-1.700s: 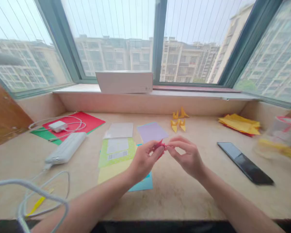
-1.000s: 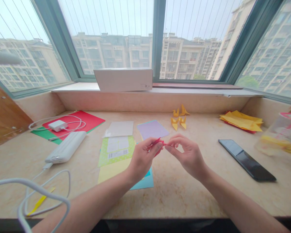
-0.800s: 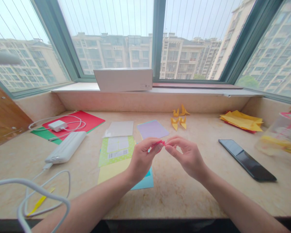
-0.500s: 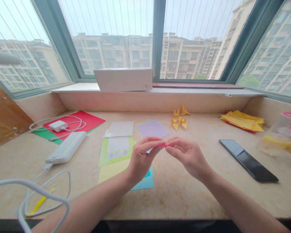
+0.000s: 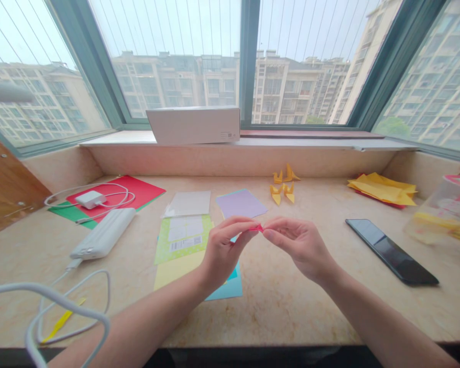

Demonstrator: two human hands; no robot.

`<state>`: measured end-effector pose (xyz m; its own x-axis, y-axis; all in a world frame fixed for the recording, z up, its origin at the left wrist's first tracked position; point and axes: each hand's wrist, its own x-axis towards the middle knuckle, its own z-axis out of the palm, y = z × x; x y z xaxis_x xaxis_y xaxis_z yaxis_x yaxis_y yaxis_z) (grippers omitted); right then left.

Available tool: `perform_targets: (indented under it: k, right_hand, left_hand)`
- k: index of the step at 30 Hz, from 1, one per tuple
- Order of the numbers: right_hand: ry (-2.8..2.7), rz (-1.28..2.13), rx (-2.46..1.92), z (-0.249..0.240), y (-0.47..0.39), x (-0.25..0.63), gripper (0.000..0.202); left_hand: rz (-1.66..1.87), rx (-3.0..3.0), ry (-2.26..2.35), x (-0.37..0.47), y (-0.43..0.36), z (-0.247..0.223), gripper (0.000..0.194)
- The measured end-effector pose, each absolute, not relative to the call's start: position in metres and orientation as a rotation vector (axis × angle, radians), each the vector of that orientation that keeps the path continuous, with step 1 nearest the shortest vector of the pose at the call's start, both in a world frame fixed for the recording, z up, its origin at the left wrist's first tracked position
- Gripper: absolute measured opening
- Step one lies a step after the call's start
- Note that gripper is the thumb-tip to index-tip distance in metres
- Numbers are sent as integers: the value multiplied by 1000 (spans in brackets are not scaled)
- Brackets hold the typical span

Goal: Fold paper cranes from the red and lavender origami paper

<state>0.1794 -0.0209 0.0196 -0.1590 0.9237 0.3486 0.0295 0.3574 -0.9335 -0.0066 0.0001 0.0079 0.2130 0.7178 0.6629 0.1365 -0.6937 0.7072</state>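
Note:
Between my fingertips, above the middle of the counter, is a small folded piece of red paper (image 5: 257,228). My left hand (image 5: 227,249) pinches it from the left. The thumb and fingers of my right hand (image 5: 301,246) close on its right end. Much of the paper is hidden by my fingers. Beyond my hands lies a purple sheet (image 5: 241,203), and several folded yellow paper figures (image 5: 282,185) stand near the back ledge. Left of and below my left hand are a green patterned packet (image 5: 184,239), a pale yellow sheet (image 5: 174,272) and a blue sheet (image 5: 230,287).
A black phone (image 5: 391,251) lies at the right, near yellow papers (image 5: 385,189) and a clear plastic container (image 5: 444,209). On the left are a white power bank (image 5: 104,232), a charger (image 5: 91,199), a red sheet (image 5: 141,190) and looped white cables (image 5: 71,306).
The fingers of my right hand have shifted slightly around the end of the red paper. The view has moved very little.

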Motion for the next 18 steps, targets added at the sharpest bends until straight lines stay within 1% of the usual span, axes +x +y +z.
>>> perform_targets:
  k: [9,15,18]
  right_hand:
    - [-1537,933,-901,16,-18,181,14]
    - [-1471,876,-945,16,-17,180,19]
    - [-1546,728,-984,16,-18,178,16]
  left_hand:
    - [1456,1882,728,-3,-3,5,13]
    - [1420,1495,776,1,0,6,16]
    - [1354,1311,773,3,2,6,21]
